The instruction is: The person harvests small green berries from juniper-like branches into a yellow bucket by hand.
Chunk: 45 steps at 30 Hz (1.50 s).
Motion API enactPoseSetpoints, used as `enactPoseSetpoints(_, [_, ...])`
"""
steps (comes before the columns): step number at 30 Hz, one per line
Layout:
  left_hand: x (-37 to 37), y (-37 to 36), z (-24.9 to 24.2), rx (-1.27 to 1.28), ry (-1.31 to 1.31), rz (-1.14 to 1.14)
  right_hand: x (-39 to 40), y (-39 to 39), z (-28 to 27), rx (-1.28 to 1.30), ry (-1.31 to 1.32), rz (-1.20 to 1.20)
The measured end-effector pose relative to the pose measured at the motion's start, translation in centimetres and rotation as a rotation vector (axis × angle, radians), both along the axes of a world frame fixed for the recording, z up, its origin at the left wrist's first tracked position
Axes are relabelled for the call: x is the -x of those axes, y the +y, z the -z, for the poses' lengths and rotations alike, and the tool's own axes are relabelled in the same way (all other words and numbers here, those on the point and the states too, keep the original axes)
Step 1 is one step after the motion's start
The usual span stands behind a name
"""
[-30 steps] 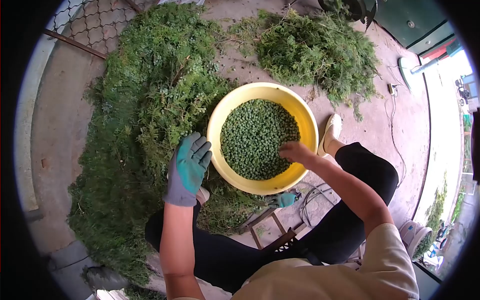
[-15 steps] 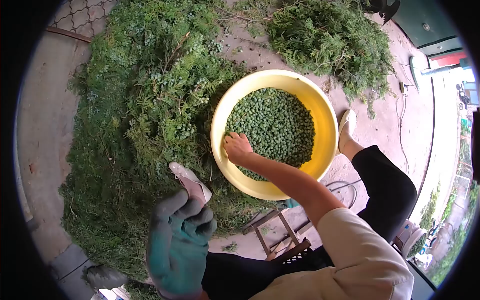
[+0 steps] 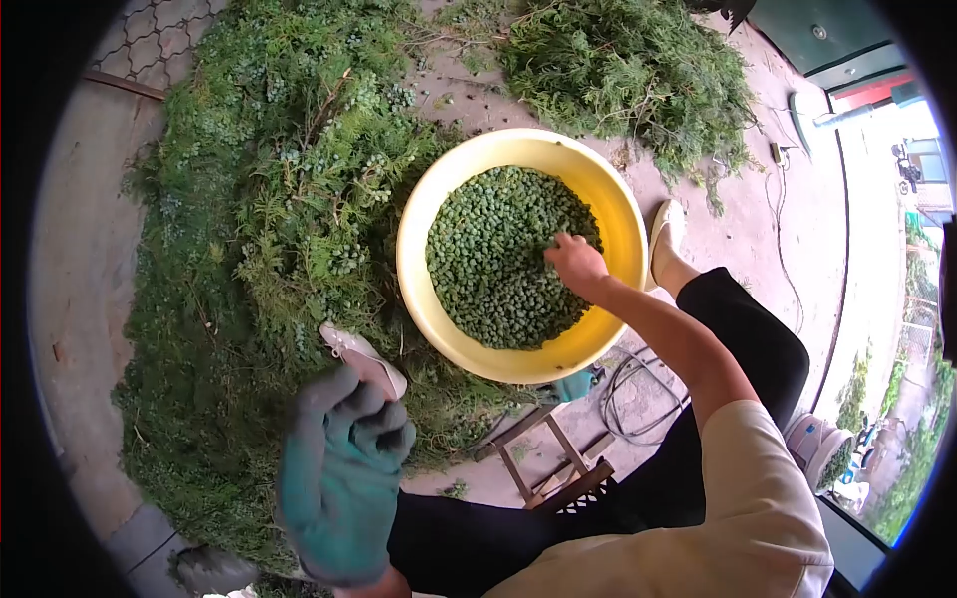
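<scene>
A round yellow tub holds many small green seed cones. My bare right hand is inside it, low over the cones on the tub's right side, fingertips bent together. Whatever lies between those fingers is too small to make out. Away from the tub, at lower left, I hold up my left hand in a green and grey glove. Its fingers are loosely curled with gaps between them, and nothing shows in it.
Cut evergreen branches cover the ground left of the tub, with another pile behind it. My light shoes stand on either side. A low wooden stool frame and a coiled cable lie in front.
My right hand has moved from the tub's left wall across the cones to the right side. The gloved left hand keeps nearly the same pose. The whole view has shifted slightly.
</scene>
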<state>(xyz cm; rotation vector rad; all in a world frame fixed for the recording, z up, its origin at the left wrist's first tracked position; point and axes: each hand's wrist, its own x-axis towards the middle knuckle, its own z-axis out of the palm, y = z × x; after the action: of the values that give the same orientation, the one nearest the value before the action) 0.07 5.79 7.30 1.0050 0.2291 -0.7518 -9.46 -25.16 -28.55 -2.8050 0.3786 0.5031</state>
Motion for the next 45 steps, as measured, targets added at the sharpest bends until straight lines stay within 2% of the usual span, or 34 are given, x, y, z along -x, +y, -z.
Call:
enactPoseSetpoints(1, [0.4, -0.4, 0.0, 0.007, -0.089, 0.051, 0.1, -0.5, -0.5, -0.189, -0.09, 0.201])
enactPoseSetpoints(4, [1.2, -2.2, 0.7, -0.04, -0.11, 0.004, 0.0, -0.7, -4.1, -0.248, -0.215, 0.302])
enactPoseSetpoints(7, [0.4, -1.6, 5.5, -0.044, -0.182, 0.1, 0.5, -1.2, -7.8, -0.26, -0.255, 0.343])
enactPoseSetpoints(8, [0.5, -1.4, 6.9, -0.184, -0.15, 0.075, 1.0, -1.4, -9.0, -0.277, -0.244, 0.375])
enactPoseSetpoints(9, [0.9, -2.3, 6.1, -0.321, -0.119, 0.046, 1.4, -1.8, -9.8, -0.174, -0.311, 0.354])
enactPoseSetpoints(10, [1.7, -3.0, 5.2, -0.315, -0.148, 0.066, 1.9, -2.8, -10.5, -0.17, -0.339, 0.375])
enactPoseSetpoints(12, [5.0, -5.0, 1.0, -0.436, -0.382, 0.385, 3.5, -3.5, -11.5, -0.614, -0.227, 0.598])
enactPoseSetpoints(14, [7.3, -6.7, -1.5, -0.405, -0.613, 0.671, 5.3, -3.6, -12.1, -0.537, -0.318, 0.54])
enactPoseSetpoints(16, [8.6, -8.1, 0.2, -0.3, -0.766, 0.883, 6.8, -3.5, -12.3, -0.482, -0.191, 0.672])
enactPoseSetpoints(17, [9.4, -9.1, 1.2, -0.352, -0.973, 0.986, 7.3, -3.6, -9.6, -0.268, -0.266, 0.549])
enactPoseSetpoints(19, [11.2, -10.5, 3.1, -0.498, -1.291, 1.248, 8.5, -3.2, -8.8, -0.325, -0.096, 0.563])
enactPoseSetpoints(22, [13.5, -12.4, 5.0, -0.667, -1.556, 1.751, 8.2, -2.2, -7.0, -0.283, 0.025, 0.523])
enactPoseSetpoints(23, [14.1, -12.6, 6.2, -0.659, -1.533, 1.742, 7.9, -1.8, -6.1, -0.229, 0.05, 0.491])
enactPoseSetpoints(26, [15.2, -12.8, 11.1, -0.683, -1.776, 1.829, 5.6, -1.4, -4.7, -0.245, 0.13, 0.465])
enactPoseSetpoints(28, [15.0, -13.9, 9.6, -0.913, -2.043, 1.767, 3.4, -1.1, -4.3, -0.232, 0.187, 0.482])
enactPoseSetpoints(30, [14.5, -14.3, 7.2, -0.867, -1.938, 1.781, 1.1, -1.1, -2.6, -0.289, 0.257, 0.537])
enactPoseSetpoints(31, [13.2, -15.1, 5.7, -0.851, -1.909, 1.768, -0.5, -1.8, -1.9, -0.325, 0.265, 0.464])
enactPoseSetpoints(32, [11.4, -15.4, 3.3, -0.709, -1.849, 1.752, -2.0, -2.2, -0.7, -0.328, 0.265, 0.458])
enactPoseSetpoints(34, [9.9, -15.3, 1.0, -0.671, -1.863, 1.674, -3.5, -3.3, 2.2, -0.291, 0.005, 0.237])
enactPoseSetpoints(36, [8.0, -15.0, -1.7, -0.641, -1.847, 1.621, -6.1, -4.7, 1.2, -0.341, -0.002, 0.17])
enactPoseSetpoints(38, [6.1, -14.7, -4.4, -0.625, -1.689, 1.553, -8.4, -5.6, -1.3, -0.273, 0.036, -0.041])
enactPoseSetpoints(42, [4.9, -14.9, -1.7, -0.727, -1.602, 1.434, -12.4, -7.7, -2.5, -0.148, 0.044, -0.301])
enactPoseSetpoints(43, [5.5, -14.7, -0.3, -0.858, -1.578, 1.358, -14.0, -7.6, -2.1, -0.082, 0.177, -0.407])
enactPoseSetpoints(44, [5.9, -14.7, 1.2, -0.996, -1.556, 1.282, -15.0, -6.8, -1.7, -0.102, 0.172, -0.423])
enactPoseSetpoints(45, [5.2, -15.0, 3.1, -0.83, -1.498, 1.522, -16.3, -6.4, -1.7, -0.161, 0.131, -0.387])
